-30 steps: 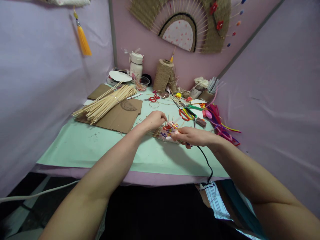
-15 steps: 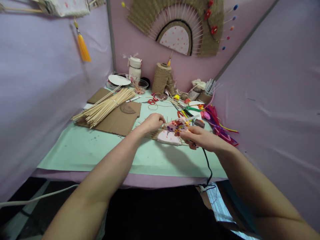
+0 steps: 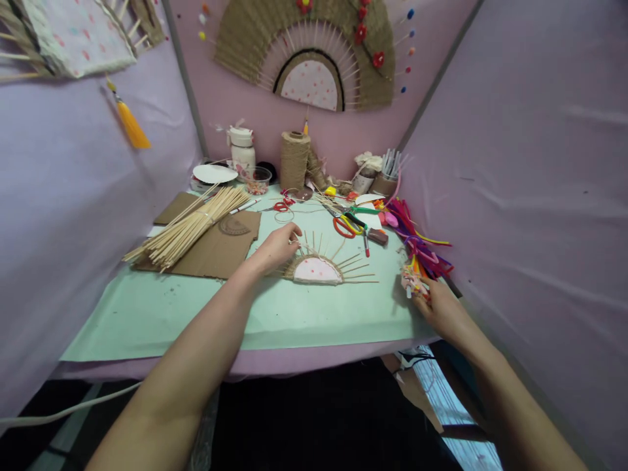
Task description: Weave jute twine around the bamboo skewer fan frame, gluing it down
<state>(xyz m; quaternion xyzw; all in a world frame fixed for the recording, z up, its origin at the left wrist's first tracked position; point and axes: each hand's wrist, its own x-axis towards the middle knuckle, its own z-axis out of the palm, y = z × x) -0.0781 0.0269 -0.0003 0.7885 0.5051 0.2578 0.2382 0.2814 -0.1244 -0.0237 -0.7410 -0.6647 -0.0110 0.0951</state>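
A small half-round fan piece (image 3: 314, 269), pink in the middle with a twine rim and thin sticks fanning out, lies on the pale green sheet (image 3: 171, 307). My left hand (image 3: 277, 245) rests on its upper left edge, fingers curled onto the sticks. My right hand (image 3: 434, 302) is at the table's right edge, closed round a small floral-patterned object (image 3: 411, 281) whose exact kind I cannot make out.
A bundle of bamboo sticks (image 3: 189, 226) lies on brown cardboard (image 3: 220, 245) at the left. Scissors (image 3: 346, 222), a twine spool (image 3: 294, 160), a white jar (image 3: 241, 145) and coloured pipe cleaners (image 3: 419, 239) crowd the back and right. Purple walls close in on three sides.
My right hand has carried the floral object away from the fan piece to the table's right edge, uncovering the fan. The left hand stays on the sticks. The camera has tilted up.
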